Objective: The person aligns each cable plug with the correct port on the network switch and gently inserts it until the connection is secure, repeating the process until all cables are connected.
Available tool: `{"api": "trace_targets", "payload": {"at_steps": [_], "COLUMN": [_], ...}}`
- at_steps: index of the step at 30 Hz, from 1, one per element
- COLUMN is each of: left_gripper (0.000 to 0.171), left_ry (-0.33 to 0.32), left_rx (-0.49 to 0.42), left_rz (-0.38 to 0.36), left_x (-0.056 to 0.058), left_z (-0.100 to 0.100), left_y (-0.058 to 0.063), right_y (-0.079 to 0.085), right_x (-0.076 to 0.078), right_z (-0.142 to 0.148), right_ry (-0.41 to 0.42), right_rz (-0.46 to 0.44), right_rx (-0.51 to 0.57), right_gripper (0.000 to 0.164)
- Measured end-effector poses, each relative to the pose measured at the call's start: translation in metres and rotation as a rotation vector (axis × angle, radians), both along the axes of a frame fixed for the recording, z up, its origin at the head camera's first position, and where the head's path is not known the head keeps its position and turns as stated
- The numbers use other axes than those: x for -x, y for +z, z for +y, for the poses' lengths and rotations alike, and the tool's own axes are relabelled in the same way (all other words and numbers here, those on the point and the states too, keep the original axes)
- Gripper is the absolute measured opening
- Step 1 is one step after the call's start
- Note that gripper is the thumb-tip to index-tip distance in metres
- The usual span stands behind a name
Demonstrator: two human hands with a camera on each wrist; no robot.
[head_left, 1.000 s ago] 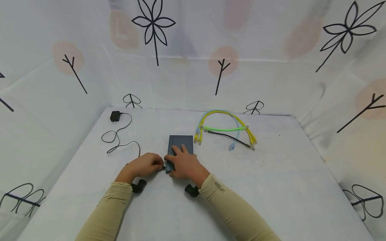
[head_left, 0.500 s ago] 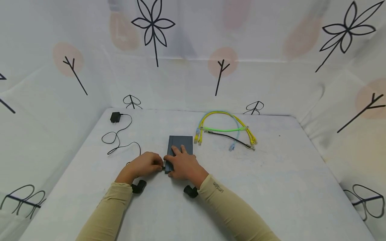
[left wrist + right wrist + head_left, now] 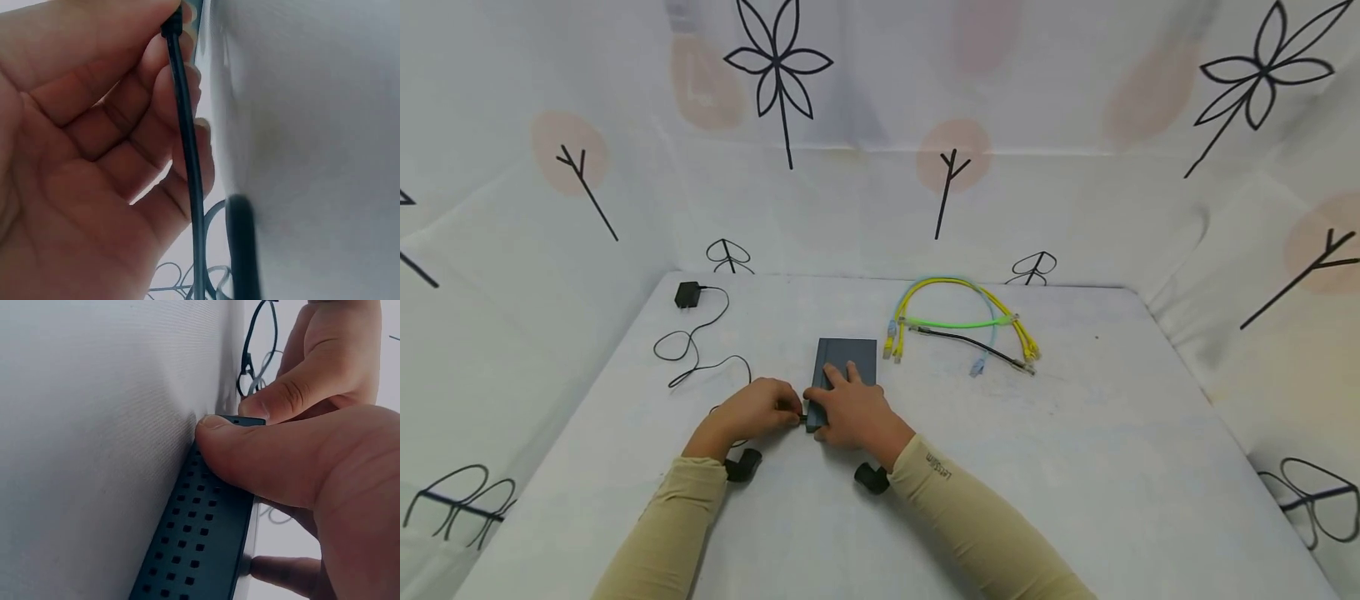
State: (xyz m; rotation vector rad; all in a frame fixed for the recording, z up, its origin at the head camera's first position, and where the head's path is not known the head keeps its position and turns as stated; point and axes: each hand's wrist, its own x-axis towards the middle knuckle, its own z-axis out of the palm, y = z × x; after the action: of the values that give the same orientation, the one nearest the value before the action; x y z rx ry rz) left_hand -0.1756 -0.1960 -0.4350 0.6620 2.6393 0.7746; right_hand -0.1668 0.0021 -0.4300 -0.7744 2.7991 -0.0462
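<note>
- Pinching the black plug [image 3: 172, 26] between thumb and index: your left hand [image 3: 762, 408]. Its other fingers curl loosely behind the black cable [image 3: 188, 137].
- Plug tip points at the left side of the dark box [image 3: 852, 353], by the near corner. Can't tell if it's seated; your fingertips hide the joint.
- Your right hand [image 3: 853, 414] lies over the box's near half, fingers spread on top, thumb against the perforated near wall, close to that same corner.
- Box sits flat on the white table [image 3: 1000, 500], under your right fingers, just beside your left fingertips.
- Adapter [image 3: 687, 294] is up left; coloured cables [image 3: 955, 323] lie beyond the box, to its right.
</note>
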Motion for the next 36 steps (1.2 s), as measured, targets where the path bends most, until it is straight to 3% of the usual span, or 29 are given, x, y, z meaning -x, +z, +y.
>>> {"api": "trace_targets", "payload": {"at_steps": [8,10,13,17,22,25,30,36], "left_gripper": [0.010,0.014,0.026,0.052,0.085,0.098,0.105,0.105], "left_ry": [0.025,0.031,0.038,0.022,-0.067,-0.089,-0.094,-0.071], "left_rx": [-0.004,-0.011,-0.010,0.016,-0.011,-0.030,0.020,0.112], "left_rz": [-0.080,-0.048,0.063,0.153,0.108,0.075,0.066,0.081], "left_x": [0.005,0.005,0.005,0.007,0.010,0.011,0.013,0.014], "left_z": [0.005,0.009,0.016,0.028,0.044,0.051,0.060,0.068], "left_y": [0.001,0.003,0.006,0.010,0.008,0.006,0.001,-0.004], "right_y": [-0.001,-0.002,-0.002,-0.006,-0.010,-0.009,-0.008,-0.013], "right_x": [-0.004,-0.005,-0.004,0.000,0.004,0.006,0.009,0.012], "right_z": [0.015,0.022,0.031,0.037,0.040,0.044,0.055,0.070], "right_ry": [0.016,0.026,0.043,0.068,0.119,0.143,0.160,0.236], "right_rz": [0.006,-0.003,-0.017,0.007,0.089,0.077,-0.018,-0.007], "right_rx": [0.079,0.123,0.178,0.225,0.274,0.297,0.344,0.391], "right_gripper": [0.069,0.069,0.069,0.067,0.063,0.064,0.061,0.049]}}
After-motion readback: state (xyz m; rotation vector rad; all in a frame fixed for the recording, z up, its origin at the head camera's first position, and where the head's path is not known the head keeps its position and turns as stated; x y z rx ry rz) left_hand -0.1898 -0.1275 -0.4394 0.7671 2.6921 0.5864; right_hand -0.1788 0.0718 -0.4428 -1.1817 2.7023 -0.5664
